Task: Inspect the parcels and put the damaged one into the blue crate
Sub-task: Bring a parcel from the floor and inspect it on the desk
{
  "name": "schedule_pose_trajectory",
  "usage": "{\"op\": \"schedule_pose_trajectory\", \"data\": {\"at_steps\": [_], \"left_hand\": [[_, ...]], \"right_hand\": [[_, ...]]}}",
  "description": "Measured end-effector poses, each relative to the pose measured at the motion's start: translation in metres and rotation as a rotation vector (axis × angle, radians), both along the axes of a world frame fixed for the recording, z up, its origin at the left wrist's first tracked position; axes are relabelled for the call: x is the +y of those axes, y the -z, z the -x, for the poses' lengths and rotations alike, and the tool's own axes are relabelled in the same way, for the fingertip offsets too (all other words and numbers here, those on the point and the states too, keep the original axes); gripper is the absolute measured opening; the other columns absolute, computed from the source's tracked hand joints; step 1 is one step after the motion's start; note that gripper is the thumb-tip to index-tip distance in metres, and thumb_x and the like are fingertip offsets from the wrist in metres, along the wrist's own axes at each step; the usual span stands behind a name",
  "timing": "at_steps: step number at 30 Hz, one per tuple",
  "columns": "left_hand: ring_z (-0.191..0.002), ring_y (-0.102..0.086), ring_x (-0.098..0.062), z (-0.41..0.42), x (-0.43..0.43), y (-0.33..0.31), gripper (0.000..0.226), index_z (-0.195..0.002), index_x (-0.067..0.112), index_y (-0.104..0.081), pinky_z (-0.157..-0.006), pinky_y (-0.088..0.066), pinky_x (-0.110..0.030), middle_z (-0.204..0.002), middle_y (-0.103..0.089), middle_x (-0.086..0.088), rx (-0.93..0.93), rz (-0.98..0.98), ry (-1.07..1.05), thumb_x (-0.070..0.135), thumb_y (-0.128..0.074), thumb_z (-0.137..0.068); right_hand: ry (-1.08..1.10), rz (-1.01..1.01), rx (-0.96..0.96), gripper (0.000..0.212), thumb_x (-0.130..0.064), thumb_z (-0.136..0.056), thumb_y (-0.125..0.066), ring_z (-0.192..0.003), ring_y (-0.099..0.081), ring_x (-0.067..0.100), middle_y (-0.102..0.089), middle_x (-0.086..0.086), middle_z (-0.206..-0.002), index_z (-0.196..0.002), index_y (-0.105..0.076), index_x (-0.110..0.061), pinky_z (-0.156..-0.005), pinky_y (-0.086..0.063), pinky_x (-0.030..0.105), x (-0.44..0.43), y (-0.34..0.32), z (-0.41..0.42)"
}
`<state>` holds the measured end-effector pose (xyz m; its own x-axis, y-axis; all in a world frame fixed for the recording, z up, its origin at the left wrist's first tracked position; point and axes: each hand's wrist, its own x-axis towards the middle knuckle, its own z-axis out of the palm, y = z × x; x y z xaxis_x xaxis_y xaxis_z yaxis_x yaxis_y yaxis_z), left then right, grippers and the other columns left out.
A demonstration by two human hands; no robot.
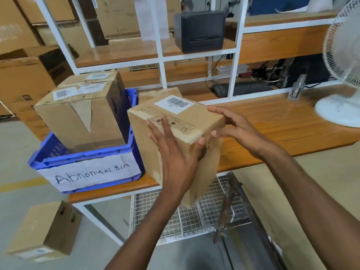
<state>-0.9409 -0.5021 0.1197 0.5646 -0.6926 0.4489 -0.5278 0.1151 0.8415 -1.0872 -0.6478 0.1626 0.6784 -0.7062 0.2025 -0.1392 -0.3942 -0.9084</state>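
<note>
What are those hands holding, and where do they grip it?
A taped cardboard parcel: the left hand lies flat on its near side, and the right hand has fingers on its top right corner.

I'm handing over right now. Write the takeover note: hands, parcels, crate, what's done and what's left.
Left hand: flat against the near side of the held parcel, thumb on its corner.
Right hand: gripping the parcel's right edge.
Held parcel: lifted above the table edge, barcode label up.
Blue crate, labelled "Abnormal Bin": on the table's left end, already holding a torn box.
Another box lies on the floor.
Left: finish checking the held parcel; crate it only if damaged.
</note>
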Motion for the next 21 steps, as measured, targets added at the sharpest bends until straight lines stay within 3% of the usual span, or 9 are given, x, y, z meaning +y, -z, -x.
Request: {"op": "schedule_pose_trajectory", "data": {"at_steps": [3,4,7,8,10,12,14,17,21], "left_hand": [[-0.144,0.019,0.022,-0.018,0.007,-0.013,0.086,-0.166,0.039,0.002,-0.111,-0.001,0.0,-0.174,0.019,0.006,-0.02,0.023,0.014,0.066,-0.046,-0.099],[-0.145,0.011,0.023,-0.024,0.007,-0.021,0.083,-0.166,0.04,-0.005,-0.11,-0.009,0.002,-0.175,0.011,0.006,-0.015,0.002,0.026,0.068,-0.044,-0.098],[-0.15,-0.036,-0.008,-0.044,0.005,-0.048,0.079,-0.161,0.043,-0.017,-0.119,-0.037,-0.032,-0.169,-0.029,0.004,0.029,-0.016,0.03,0.078,-0.043,-0.095],[-0.14,-0.048,-0.004,-0.05,0.005,-0.057,0.08,-0.162,0.04,-0.018,-0.112,-0.044,-0.03,-0.162,-0.04,0.009,0.052,-0.004,0.017,0.073,-0.048,-0.096],[-0.113,-0.055,0.023,-0.064,0.004,-0.069,0.083,-0.162,0.031,-0.021,-0.096,-0.048,-0.011,-0.138,-0.05,0.034,0.099,0.02,0.016,0.06,-0.062,-0.095],[-0.097,-0.057,0.028,-0.079,0.005,-0.073,0.084,-0.156,0.032,-0.028,-0.093,-0.053,-0.014,-0.107,-0.052,0.053,0.108,-0.025,0.035,0.056,-0.073,-0.089],[-0.101,-0.066,0.015,-0.09,0.007,-0.071,0.081,-0.147,0.035,-0.036,-0.097,-0.057,-0.03,-0.108,-0.063,0.045,0.116,-0.066,0.058,0.059,-0.079,-0.083],[-0.103,-0.073,-0.001,-0.099,0.004,-0.062,0.068,-0.134,0.037,-0.049,-0.092,-0.062,-0.041,-0.114,-0.074,0.014,0.109,-0.008,-0.015,0.064,-0.08,-0.08],[-0.099,-0.068,0.01,-0.104,-0.007,-0.063,0.07,-0.144,0.029,-0.04,-0.084,-0.058,-0.02,-0.11,-0.068,0.019,0.086,0.027,-0.092,0.055,-0.075,-0.09]], "right_hand": [[0.005,0.028,-0.067,0.071,-0.042,-0.082,-0.08,-0.12,-0.054,-0.009,-0.055,-0.025,-0.142,-0.148,-0.055,-0.036,-0.091,-0.054,0.019,0.019,-0.005,0.003],[0.033,0.034,-0.095,0.073,-0.044,-0.082,-0.077,-0.119,-0.054,-0.011,-0.055,-0.022,-0.144,-0.15,-0.053,-0.035,-0.088,-0.056,0.018,0.022,-0.007,0.001],[0.158,0.108,-0.111,0.075,-0.055,-0.084,-0.075,-0.125,-0.056,0.0,-0.055,-0.015,-0.145,-0.152,-0.047,-0.042,-0.09,-0.061,0.03,0.029,-0.017,-0.014],[0.211,0.149,-0.1,0.074,-0.059,-0.084,-0.075,-0.126,-0.056,0.005,-0.058,-0.014,-0.143,-0.15,-0.048,-0.042,-0.093,-0.061,0.036,0.029,-0.02,-0.019],[0.282,0.198,-0.107,0.069,-0.062,-0.084,-0.075,-0.12,-0.061,0.005,-0.065,-0.012,-0.132,-0.145,-0.054,-0.038,-0.093,-0.061,0.039,0.03,-0.023,-0.03],[0.32,0.187,-0.152,0.065,-0.057,-0.084,-0.078,-0.108,-0.066,-0.001,-0.069,-0.014,-0.12,-0.14,-0.058,-0.033,-0.087,-0.063,0.033,0.032,-0.025,-0.043],[0.354,0.18,-0.178,0.064,-0.055,-0.084,-0.079,-0.103,-0.066,-0.006,-0.068,-0.019,-0.112,-0.14,-0.058,-0.032,-0.083,-0.063,0.029,0.033,-0.021,-0.053],[0.422,0.244,-0.158,0.06,-0.06,-0.086,-0.076,-0.105,-0.067,-0.002,-0.067,-0.024,-0.104,-0.137,-0.057,-0.036,-0.087,-0.062,0.035,0.036,-0.018,-0.069],[0.485,0.294,-0.144,0.064,-0.067,-0.087,-0.071,-0.107,-0.068,0.004,-0.07,-0.018,-0.109,-0.139,-0.056,-0.034,-0.09,-0.061,0.039,0.033,-0.021,-0.09]]}}
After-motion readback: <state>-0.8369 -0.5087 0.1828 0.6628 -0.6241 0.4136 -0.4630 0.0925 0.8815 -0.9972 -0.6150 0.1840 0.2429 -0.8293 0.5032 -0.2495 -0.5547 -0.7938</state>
